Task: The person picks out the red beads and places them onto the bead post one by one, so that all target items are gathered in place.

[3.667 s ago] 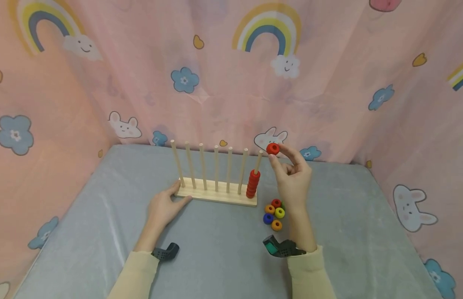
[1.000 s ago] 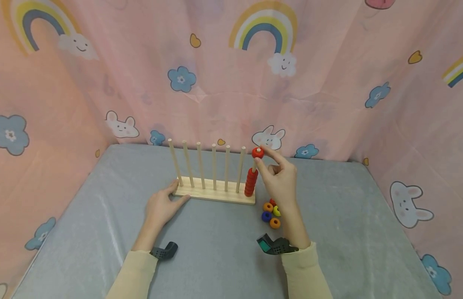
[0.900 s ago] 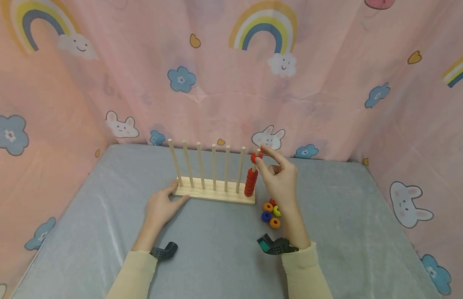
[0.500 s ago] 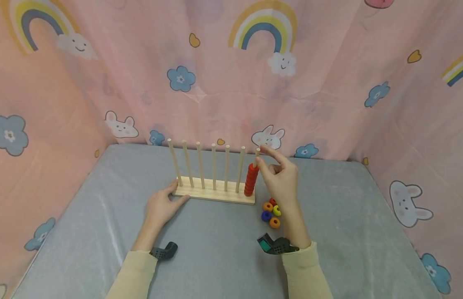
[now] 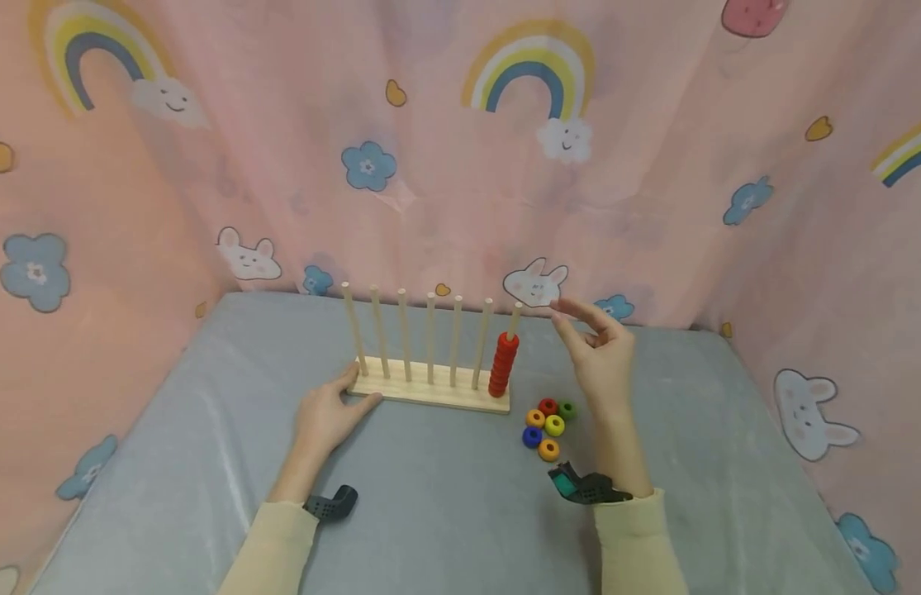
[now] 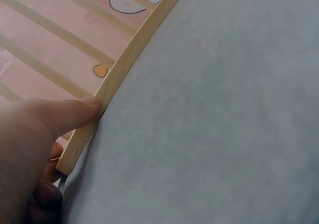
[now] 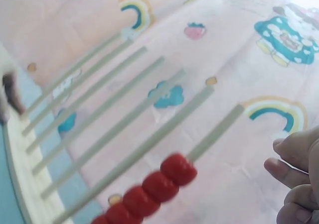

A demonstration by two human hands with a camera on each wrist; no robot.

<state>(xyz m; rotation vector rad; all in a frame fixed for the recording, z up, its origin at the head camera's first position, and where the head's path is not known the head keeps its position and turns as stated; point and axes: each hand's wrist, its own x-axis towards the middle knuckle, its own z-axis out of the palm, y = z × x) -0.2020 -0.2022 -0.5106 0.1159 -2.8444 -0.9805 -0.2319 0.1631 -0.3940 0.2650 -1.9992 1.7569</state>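
Note:
A wooden peg rack (image 5: 430, 395) stands on the table, its several upright pegs in a row. Stacked red beads (image 5: 503, 365) fill most of the rightmost peg, whose tip shows bare above them; the other pegs carry nothing. My left hand (image 5: 326, 417) grips the left end of the rack's base, thumb on the front edge (image 6: 92, 104) and fingers behind. My right hand (image 5: 605, 359) hovers right of the bead peg, holding nothing, with thumb and index finger apart. Below it lie loose beads: red (image 5: 548, 406), green (image 5: 567, 410), yellow (image 5: 554, 426), blue (image 5: 532, 436) and two orange (image 5: 548, 449).
A grey cloth covers the table (image 5: 430, 512). Behind and at both sides hangs a pink patterned curtain (image 5: 445, 190). Each wrist wears a black device, one on the left (image 5: 332, 502) and one on the right (image 5: 590, 487).
A red bead in my right hand went over the rightmost peg's tip, was let go and now tops the stack. The right hand then moved away rightward. My left hand kept its grip.

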